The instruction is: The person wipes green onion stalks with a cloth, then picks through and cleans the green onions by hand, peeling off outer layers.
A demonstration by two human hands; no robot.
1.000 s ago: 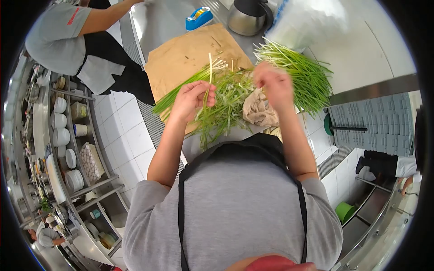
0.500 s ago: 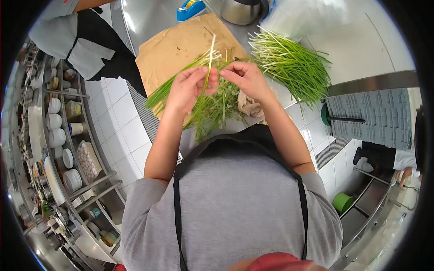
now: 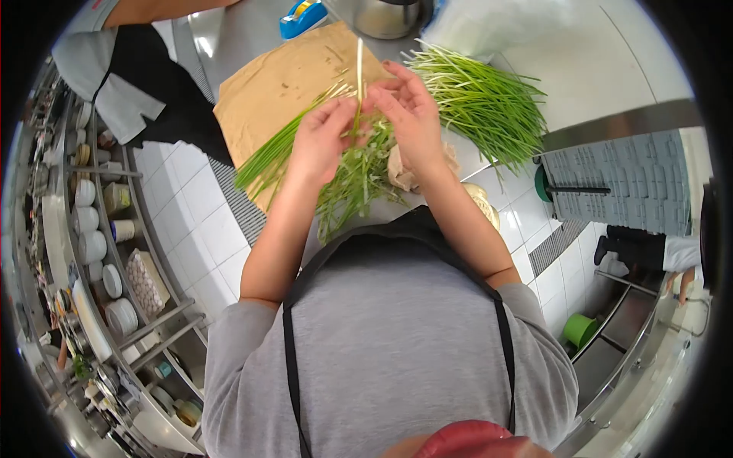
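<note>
Pinched in my left hand [image 3: 324, 137] is a green stalk [image 3: 360, 72], its white end pointing up. My right hand [image 3: 408, 114] is close beside it, thumb and fingers drawn together near the stalk; whether they grip a part of it is too small to tell. Under my hands lies a loose heap of green trimmings [image 3: 355, 187]. A bunch of green stalks [image 3: 275, 153] rests on brown paper [image 3: 263, 84] to the left. The larger bunch [image 3: 489, 107] lies to the right. A crumpled beige cloth [image 3: 399, 172] sits partly behind my right wrist.
A blue tape dispenser [image 3: 302, 18], a metal jug [image 3: 387, 17] and a clear plastic bag [image 3: 477, 27] stand at the back of the metal counter. Another person [image 3: 145, 76] is at the upper left. Shelves with white bowls [image 3: 92, 247] are at the left.
My right hand has moved left from near the cloth to the stalk in my left hand. The view has shifted, so the counter items sit higher and further left.
</note>
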